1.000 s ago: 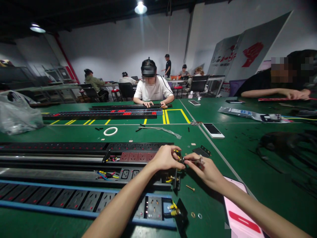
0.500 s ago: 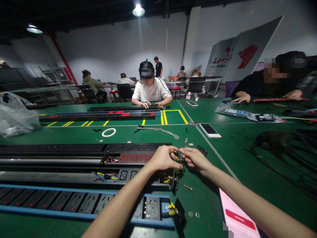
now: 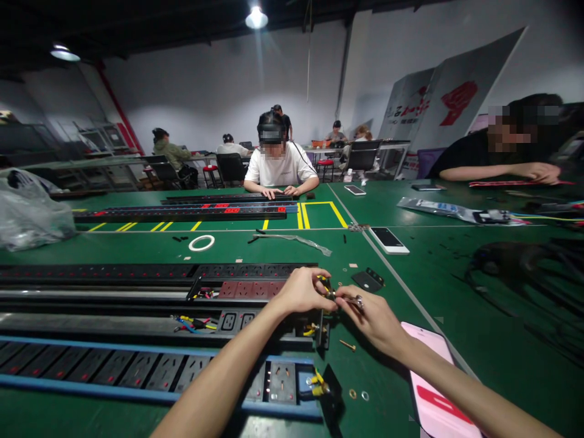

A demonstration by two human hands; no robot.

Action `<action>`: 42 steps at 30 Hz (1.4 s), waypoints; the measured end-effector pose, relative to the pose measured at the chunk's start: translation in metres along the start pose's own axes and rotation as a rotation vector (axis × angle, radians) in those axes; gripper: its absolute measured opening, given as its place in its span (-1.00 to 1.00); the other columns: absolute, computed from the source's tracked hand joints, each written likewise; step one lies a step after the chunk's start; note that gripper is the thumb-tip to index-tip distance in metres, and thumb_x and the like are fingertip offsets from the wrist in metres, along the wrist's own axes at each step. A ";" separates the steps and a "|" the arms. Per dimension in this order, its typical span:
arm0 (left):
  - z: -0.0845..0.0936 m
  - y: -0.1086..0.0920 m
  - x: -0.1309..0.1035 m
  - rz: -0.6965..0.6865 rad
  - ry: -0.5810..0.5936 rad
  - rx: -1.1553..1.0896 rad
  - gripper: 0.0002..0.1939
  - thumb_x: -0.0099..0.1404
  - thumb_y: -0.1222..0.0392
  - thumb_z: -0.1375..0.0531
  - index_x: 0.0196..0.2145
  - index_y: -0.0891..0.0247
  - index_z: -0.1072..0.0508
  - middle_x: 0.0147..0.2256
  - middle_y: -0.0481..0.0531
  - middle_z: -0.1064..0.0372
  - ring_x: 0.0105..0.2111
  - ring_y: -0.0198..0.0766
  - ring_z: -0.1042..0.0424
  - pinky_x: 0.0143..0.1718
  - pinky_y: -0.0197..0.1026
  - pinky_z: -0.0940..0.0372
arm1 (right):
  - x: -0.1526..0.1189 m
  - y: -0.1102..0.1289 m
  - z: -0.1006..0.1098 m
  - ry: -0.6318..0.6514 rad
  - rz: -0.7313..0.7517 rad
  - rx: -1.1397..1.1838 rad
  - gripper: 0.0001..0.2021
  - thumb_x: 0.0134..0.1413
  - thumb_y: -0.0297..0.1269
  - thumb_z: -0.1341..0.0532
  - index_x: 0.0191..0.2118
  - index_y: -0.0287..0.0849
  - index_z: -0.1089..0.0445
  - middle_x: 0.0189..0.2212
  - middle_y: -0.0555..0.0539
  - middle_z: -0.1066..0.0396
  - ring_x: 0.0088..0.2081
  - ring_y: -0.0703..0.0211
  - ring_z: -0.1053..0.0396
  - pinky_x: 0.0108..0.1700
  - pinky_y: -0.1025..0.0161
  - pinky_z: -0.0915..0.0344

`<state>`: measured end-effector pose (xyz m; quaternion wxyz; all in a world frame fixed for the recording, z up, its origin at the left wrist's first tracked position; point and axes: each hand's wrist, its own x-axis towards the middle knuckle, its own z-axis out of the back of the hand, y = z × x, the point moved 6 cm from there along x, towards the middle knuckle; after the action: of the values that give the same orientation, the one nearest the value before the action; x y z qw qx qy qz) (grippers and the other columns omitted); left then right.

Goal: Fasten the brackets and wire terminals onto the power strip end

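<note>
My left hand (image 3: 305,291) is closed at the end of a black power strip (image 3: 255,291) with brown sockets. Its thumb and fingers pinch a small end plate (image 3: 326,287) with yellow-sleeved wires, partly hidden behind the fingers. My right hand (image 3: 367,316) is closed on a small shiny spanner (image 3: 359,300); its fingertips meet the end plate close to my left thumb. Nearer to me lies a blue-framed power strip (image 3: 281,383), its black end cover (image 3: 333,389) standing off with yellow wires. A brass screw (image 3: 347,345) and two washers (image 3: 353,394) rest below my right hand.
A pink phone (image 3: 422,337) lies under my right forearm. Beyond my hands are a black bracket (image 3: 368,279), a white tape ring (image 3: 201,243) and a white phone (image 3: 389,240). Black cables (image 3: 515,286) are coiled at right. Co-workers sit across and to the right.
My right hand has turned and shifted slightly right; the spanner's far end has swung from pointing away to lying over my right hand. My left hand keeps its place.
</note>
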<state>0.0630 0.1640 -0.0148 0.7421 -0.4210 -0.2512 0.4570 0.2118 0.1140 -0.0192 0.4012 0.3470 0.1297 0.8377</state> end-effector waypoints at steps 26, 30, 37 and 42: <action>0.001 -0.001 0.000 -0.006 0.004 0.025 -0.25 -0.16 0.08 -0.45 0.03 0.34 -0.49 -0.37 0.00 -0.54 -0.39 -0.22 -0.48 -0.39 -0.31 -0.29 | 0.016 -0.026 -0.004 -0.090 -0.290 0.337 -0.72 0.25 -0.02 -0.14 -0.24 -0.12 -0.43 -0.31 -0.08 -0.51 -0.26 0.09 -0.45 -0.18 0.20 -0.31; 0.001 -0.003 -0.001 -0.035 0.018 0.026 -0.32 -0.13 0.12 -0.44 0.01 0.32 -0.51 -0.39 -0.01 -0.53 -0.41 -0.25 -0.47 -0.41 -0.33 -0.25 | 0.033 -0.045 -0.021 -0.053 -0.590 0.711 -0.56 -0.05 0.19 -0.29 -0.37 -0.15 -0.38 -0.61 0.06 -0.31 -0.60 0.29 -0.21 -0.57 0.34 -0.12; 0.001 -0.002 0.000 -0.049 0.006 0.051 -0.32 -0.13 0.11 -0.44 0.00 0.30 -0.52 -0.39 -0.02 -0.52 -0.40 -0.24 -0.47 -0.41 -0.33 -0.24 | 0.032 -0.057 -0.037 -0.013 -0.754 0.857 -0.49 -0.26 0.23 -0.35 -0.48 -0.17 -0.31 -0.66 0.09 -0.21 -0.71 0.44 0.01 -0.70 0.43 0.11; 0.000 0.003 0.001 -0.013 -0.005 0.024 -0.22 -0.17 0.09 -0.46 0.05 0.35 -0.48 -0.37 0.00 -0.52 -0.38 -0.22 -0.48 -0.38 -0.31 -0.29 | 0.020 -0.058 -0.021 -0.167 -0.744 0.813 -0.52 -0.14 0.21 -0.32 -0.34 -0.14 -0.32 -0.62 0.11 -0.24 -0.67 0.39 -0.06 -0.68 0.42 0.03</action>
<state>0.0621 0.1653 -0.0172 0.7493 -0.4095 -0.2502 0.4563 0.2226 0.1681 -0.0533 0.5128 0.4700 0.5239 0.4917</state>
